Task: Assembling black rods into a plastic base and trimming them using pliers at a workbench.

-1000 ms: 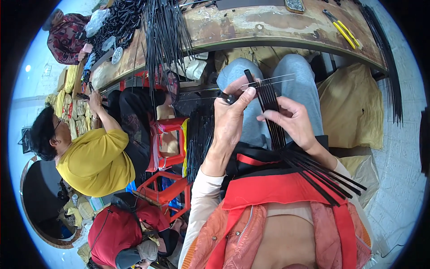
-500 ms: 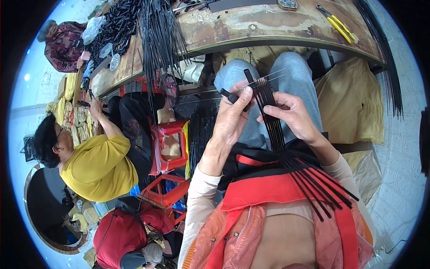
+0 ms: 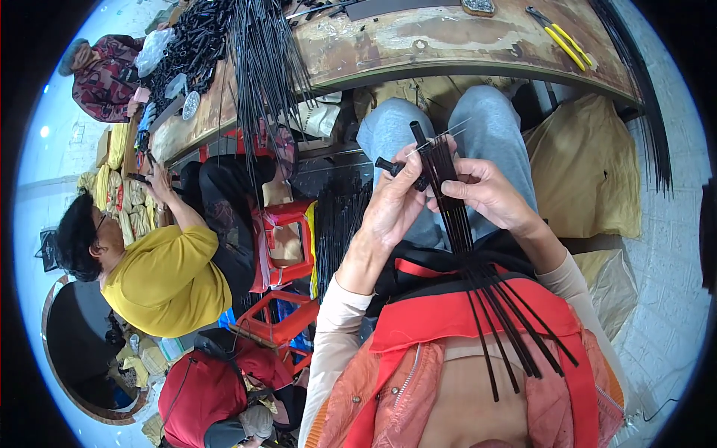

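- Left hand (image 3: 393, 200): fingers closed around a black piece (image 3: 387, 166)
- Right hand (image 3: 493, 196): thumb and fingers pinching black rods (image 3: 458, 228)
- Workbench (image 3: 418, 58): small tray (image 3: 479, 14) holding tiny metallic bits (image 3: 478, 5)

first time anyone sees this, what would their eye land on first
Probably the black rods in the person's right grip, their lower ends fanning over the red cloth at the waist. Next, perhaps, a co-worker's yellow top at left and the yellow-handled pliers lying on the worn table, upper right.
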`<act>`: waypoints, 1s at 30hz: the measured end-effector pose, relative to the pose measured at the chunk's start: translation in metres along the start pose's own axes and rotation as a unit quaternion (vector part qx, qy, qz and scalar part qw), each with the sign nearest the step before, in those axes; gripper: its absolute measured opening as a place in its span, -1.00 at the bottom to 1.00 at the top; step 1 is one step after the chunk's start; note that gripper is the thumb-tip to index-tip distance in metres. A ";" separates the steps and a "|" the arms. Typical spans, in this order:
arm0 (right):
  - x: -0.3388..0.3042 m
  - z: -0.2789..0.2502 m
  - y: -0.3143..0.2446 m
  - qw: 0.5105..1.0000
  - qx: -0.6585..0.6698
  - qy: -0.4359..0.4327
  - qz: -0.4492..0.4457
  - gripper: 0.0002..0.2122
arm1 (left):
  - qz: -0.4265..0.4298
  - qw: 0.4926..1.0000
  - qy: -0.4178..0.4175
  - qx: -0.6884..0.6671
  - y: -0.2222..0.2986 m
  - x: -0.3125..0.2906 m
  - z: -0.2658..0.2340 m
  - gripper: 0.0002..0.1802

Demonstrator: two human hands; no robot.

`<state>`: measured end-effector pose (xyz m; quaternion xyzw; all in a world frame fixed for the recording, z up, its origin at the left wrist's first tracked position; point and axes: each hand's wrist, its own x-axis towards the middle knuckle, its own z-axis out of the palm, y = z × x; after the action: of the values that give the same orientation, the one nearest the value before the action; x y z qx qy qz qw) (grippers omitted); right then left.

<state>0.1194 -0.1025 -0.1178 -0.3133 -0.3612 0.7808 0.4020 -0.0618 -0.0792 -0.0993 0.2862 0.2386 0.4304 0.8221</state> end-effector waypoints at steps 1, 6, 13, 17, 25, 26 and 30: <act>0.000 0.000 0.000 1.000 -0.002 0.001 -0.004 -0.82 | 0.002 1.000 -0.002 0.003 -0.001 -0.001 0.000 -0.49; -0.004 0.014 -0.007 0.995 -0.084 0.018 -0.059 -0.75 | 0.030 0.999 0.033 0.009 -0.005 0.001 0.009 -0.50; 0.001 0.019 -0.002 0.995 -0.054 0.013 -0.078 -0.62 | 0.204 0.965 -0.048 0.158 0.072 0.042 0.025 -0.43; 0.000 0.022 -0.009 0.994 -0.076 0.015 -0.079 -0.61 | -0.076 0.938 -0.121 0.317 0.083 0.063 0.021 -0.64; 0.003 0.019 -0.008 0.998 -0.035 0.010 -0.049 -0.57 | 0.015 0.982 -0.032 0.185 0.058 0.036 -0.009 -0.34; 0.004 0.019 -0.008 0.998 -0.036 0.008 -0.050 -0.57 | 0.032 0.977 0.017 0.211 0.052 0.036 -0.009 -0.49; 0.002 0.018 -0.009 0.998 -0.022 0.023 -0.049 -0.52 | 0.104 0.954 0.090 0.265 0.053 0.042 0.000 -0.59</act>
<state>0.1084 -0.1025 -0.1008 -0.3213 -0.3840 0.7448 0.4412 -0.0704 -0.0186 -0.0698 0.4772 0.3863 0.4592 0.6421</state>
